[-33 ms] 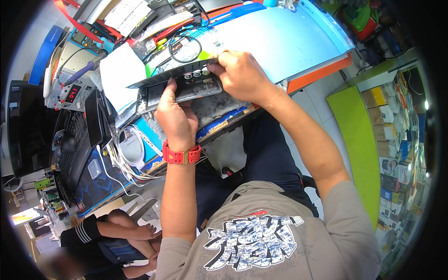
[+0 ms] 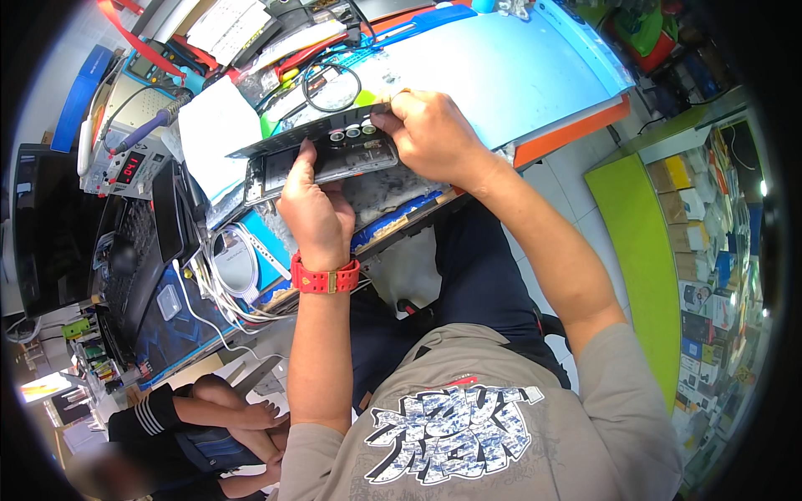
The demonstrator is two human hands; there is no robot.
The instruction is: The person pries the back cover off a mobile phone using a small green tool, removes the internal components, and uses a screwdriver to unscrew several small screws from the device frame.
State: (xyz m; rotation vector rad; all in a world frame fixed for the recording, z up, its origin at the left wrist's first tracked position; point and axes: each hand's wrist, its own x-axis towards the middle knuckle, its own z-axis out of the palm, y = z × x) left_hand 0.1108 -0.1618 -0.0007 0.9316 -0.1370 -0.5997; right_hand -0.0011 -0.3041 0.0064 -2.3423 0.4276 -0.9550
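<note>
An opened smartphone (image 2: pixel 361 159) is held above the near edge of the bench. My left hand (image 2: pixel 316 204) is closed on its body from the near side, and the thumb reaches up between the body and the lifted back cover (image 2: pixel 280 142). The dark cover tilts up along the far side of the phone, with round camera rings (image 2: pixel 352 132) showing near its right end. My right hand (image 2: pixel 436 138) pinches the right end of the cover between thumb and fingers. Its fingertips are partly hidden.
A light blue mat (image 2: pixel 493 75) covers the bench to the right. Tools and a black cable (image 2: pixel 334 104) lie beyond the phone. Left stand a soldering station (image 2: pixel 125 167), a laptop (image 2: pixel 134 250) and coiled white cables (image 2: pixel 238 275). A seated person (image 2: pixel 200 426) is at lower left.
</note>
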